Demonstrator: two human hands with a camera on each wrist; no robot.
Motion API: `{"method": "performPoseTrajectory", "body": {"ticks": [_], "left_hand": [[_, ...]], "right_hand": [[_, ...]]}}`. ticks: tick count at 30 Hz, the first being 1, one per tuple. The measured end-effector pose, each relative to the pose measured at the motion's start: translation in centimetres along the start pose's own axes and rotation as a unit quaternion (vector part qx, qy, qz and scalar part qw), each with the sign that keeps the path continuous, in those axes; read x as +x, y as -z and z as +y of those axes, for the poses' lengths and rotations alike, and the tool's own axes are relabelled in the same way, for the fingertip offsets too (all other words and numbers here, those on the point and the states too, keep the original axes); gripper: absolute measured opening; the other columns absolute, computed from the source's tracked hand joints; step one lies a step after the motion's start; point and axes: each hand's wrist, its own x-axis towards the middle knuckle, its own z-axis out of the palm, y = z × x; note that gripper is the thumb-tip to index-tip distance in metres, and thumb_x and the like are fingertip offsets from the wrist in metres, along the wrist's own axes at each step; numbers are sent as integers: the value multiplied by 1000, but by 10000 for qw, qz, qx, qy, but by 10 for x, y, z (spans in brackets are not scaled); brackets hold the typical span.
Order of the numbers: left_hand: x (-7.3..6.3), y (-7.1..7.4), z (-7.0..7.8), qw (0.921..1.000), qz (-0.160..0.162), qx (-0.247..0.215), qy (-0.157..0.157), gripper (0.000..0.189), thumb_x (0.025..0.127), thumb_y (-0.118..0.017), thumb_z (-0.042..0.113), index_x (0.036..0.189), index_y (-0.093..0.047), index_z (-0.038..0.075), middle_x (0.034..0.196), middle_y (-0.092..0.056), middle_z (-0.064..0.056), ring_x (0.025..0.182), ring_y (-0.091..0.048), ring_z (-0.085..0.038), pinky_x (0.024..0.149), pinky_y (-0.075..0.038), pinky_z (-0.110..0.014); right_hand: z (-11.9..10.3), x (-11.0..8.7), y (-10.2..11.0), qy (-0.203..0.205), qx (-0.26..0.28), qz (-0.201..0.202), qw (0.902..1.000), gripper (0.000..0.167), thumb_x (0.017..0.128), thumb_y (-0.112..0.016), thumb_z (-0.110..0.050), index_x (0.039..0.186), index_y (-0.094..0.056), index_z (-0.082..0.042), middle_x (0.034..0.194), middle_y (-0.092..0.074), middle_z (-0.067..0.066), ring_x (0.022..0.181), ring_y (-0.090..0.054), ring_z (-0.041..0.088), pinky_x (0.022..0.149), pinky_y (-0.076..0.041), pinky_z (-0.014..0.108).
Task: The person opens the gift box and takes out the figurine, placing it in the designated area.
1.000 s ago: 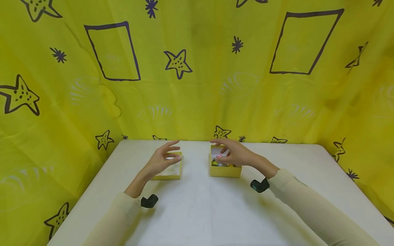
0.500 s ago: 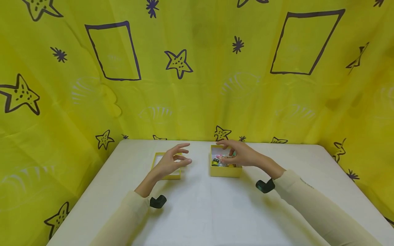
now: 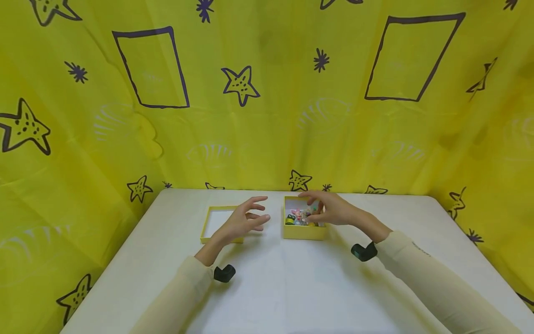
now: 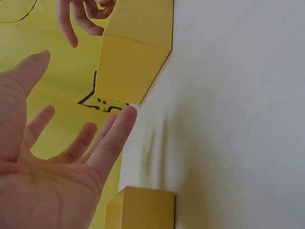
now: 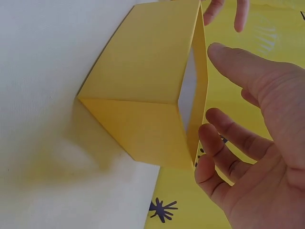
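A yellow box point(image 3: 304, 233) stands right of the middle of the table in the head view, its top uncovered. Inside lie several small toy figures, among them a pink one point(image 3: 297, 213) and a yellow-and-black one point(image 3: 290, 220). Over the box's right side hovers my right hand point(image 3: 337, 210), fingers loosely bent, with nothing visible in its grasp; it hides part of the contents. My left hand point(image 3: 239, 222) is held above the table between the box and a shallow yellow lid point(image 3: 217, 219), partly covering that lid. In the left wrist view its palm and spread fingers hold nothing.
A white table point(image 3: 275, 287) carries the box and lid. Behind and on both sides hangs a yellow curtain point(image 3: 267, 130) with star drawings. Each wrist wears a small black device, such as the one on the left point(image 3: 224, 273).
My left hand has moved rightward from over the lid toward the box, uncovering more of the lid. The right hand has drifted slightly right, showing more of the toy figures.
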Motion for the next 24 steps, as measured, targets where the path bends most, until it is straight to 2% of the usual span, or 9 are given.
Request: {"method": "performPoseTrajectory", "body": {"ticks": [8,16,20,24], "left_hand": [[9,-18,-2,9996,-27,-203,177,62,98,-73,21,154,-45,22,149,-42,-29,118,-63,-36,85,-63,-42],[16,-32,-2,9987,-129,-395,279,64,101,-69,21,157,-40,18,150,-41,-28,124,-59,-40,87,-62,-45],[18,-37,-1,9974,-208,-623,310,63,102,-66,18,158,-37,18,149,-40,-29,123,-59,-41,89,-62,-45],[22,-39,-2,9961,-228,-776,346,62,103,-66,16,158,-38,20,148,-41,-29,118,-63,-38,91,-61,-44]], "right_hand": [[7,-3,2,83,-193,36,9998,62,89,-82,-16,144,-55,-4,117,-66,22,86,-62,26,73,-56,31],[12,-4,0,118,-309,90,9994,56,89,-82,-17,140,-60,-7,112,-70,18,80,-59,26,67,-52,29],[14,-4,-1,53,-373,87,9993,55,89,-83,-18,139,-62,-9,109,-71,16,81,-57,29,68,-50,30],[15,-2,-2,62,-497,37,9987,54,88,-84,-19,137,-63,-8,108,-72,14,78,-55,26,66,-48,29]]}}
